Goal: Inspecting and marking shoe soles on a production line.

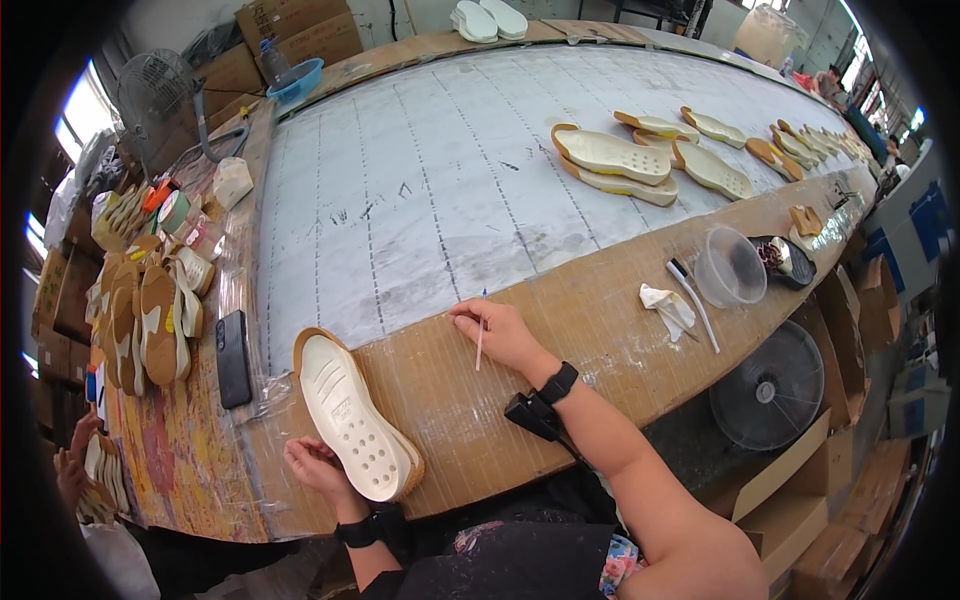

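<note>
A cream shoe sole [352, 420] with a tan rim lies on the cardboard-covered near edge of the table, its inner face up, showing grooves and a group of round holes. Close by its lower left side is my left hand [318, 466], fingers loosely bent with nothing visible in them. To the right of the sole, above the cardboard, my right hand [497, 334] pinches a thin pale stick with a blue tip [479, 347], held nearly upright. Both wrists wear black straps.
Several soles [615, 158] lie on the grey tabletop at the right. Beside them are a clear plastic tub [730, 267], a white tube [697, 312] and crumpled tissue [667, 308]. A black phone [233, 360] and stacked soles [158, 322] are at left; another person's hands [75, 462] show there.
</note>
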Tool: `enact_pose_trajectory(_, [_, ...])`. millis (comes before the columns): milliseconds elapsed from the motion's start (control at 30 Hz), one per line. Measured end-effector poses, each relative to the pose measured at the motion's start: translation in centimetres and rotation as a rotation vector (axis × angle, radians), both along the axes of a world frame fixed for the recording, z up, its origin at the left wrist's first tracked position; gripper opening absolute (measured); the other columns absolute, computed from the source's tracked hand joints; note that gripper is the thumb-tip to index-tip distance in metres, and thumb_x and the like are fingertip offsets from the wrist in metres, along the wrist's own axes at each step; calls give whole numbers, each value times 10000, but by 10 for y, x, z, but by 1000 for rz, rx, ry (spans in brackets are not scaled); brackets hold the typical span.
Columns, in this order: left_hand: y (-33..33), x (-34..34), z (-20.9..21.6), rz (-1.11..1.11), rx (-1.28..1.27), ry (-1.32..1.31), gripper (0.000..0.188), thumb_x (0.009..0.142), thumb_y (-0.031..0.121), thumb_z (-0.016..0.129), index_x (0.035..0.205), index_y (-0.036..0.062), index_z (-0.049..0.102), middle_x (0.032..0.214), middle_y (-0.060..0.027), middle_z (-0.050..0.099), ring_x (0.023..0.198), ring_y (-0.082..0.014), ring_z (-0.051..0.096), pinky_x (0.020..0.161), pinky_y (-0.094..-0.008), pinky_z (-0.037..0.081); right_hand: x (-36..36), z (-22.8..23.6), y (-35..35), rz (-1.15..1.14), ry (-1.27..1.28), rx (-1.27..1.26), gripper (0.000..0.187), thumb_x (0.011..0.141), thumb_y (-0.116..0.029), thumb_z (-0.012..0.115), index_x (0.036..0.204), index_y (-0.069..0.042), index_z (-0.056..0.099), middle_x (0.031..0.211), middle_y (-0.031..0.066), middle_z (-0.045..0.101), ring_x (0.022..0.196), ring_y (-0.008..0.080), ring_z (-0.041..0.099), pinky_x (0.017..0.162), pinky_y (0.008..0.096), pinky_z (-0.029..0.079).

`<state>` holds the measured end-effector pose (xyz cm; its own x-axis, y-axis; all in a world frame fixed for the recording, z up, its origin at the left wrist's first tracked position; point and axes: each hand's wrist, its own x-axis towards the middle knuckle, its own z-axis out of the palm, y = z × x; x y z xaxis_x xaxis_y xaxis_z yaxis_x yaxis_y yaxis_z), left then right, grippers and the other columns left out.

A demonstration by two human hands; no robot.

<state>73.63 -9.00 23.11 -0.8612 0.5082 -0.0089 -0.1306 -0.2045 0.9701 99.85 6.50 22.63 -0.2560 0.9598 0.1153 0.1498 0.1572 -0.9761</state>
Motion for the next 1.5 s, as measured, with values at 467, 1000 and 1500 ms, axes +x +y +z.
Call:
enact_pose_trajectory(467, [0, 8, -12, -79, 20, 85, 121, 939, 179, 396, 942, 72, 452, 673, -9, 500, 518, -27, 414, 440, -139, 321, 14, 2, 2, -1, -3, -16, 202, 833, -170, 563, 970, -30, 610, 744, 79, 615, 644, 142, 546, 603, 269, 440])
enact_pose_trajectory(1000, [8, 19, -25, -74, -39, 183, 102, 919, 122, 393, 990, 64, 437, 824, -52, 543, 726, -113, 535, 624, -224, 455, 230, 3, 239, -1152, -401, 247, 220, 846, -202, 455, 961, -43, 553, 890, 203, 609, 870, 358, 572, 774, 431, 436])
enact_pose_trajectory(1500, [17, 26, -23, -68, -135, 190, 75, 916, 112, 409, 948, 47, 430, 805, -52, 539, 748, -107, 517, 677, -229, 433, 312, -6, 251, -1102, -277, -127, 331, 700, -221, 609, 946, -1, 634, 890, 168, 640, 825, 268, 618, 751, 337, 468])
